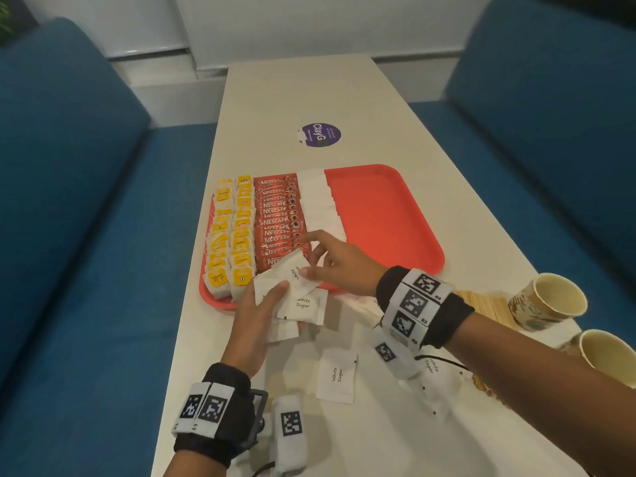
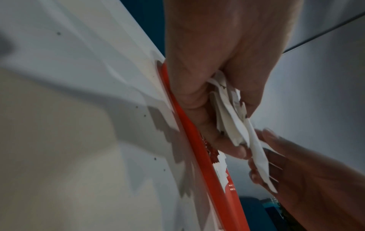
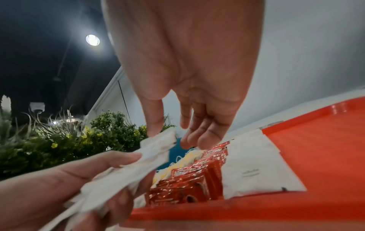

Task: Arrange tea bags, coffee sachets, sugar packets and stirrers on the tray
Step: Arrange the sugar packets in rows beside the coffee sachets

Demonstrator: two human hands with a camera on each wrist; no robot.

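On the red tray (image 1: 385,215), yellow tea bags (image 1: 230,235) fill the left side, red coffee sachets (image 1: 277,218) run beside them, and a row of white sugar packets (image 1: 318,201) comes after. Over the tray's near-left corner my left hand (image 1: 285,304) grips a fanned bunch of sugar packets (image 1: 303,306). My right hand (image 1: 311,259) pinches the top packet (image 1: 294,270) of that bunch with its thumb while its other fingers are spread. The left wrist view shows this packet (image 2: 258,156) sticking out between the right hand's thumb and fingers. Wooden stirrers (image 1: 488,304) lie on the table behind my right wrist.
A loose sugar packet (image 1: 336,375) lies on the white table near me, with more under my right forearm. Two paper cups (image 1: 547,301) (image 1: 609,356) stand at the right edge. A round purple sticker (image 1: 320,134) sits beyond the tray. Blue sofas flank the table.
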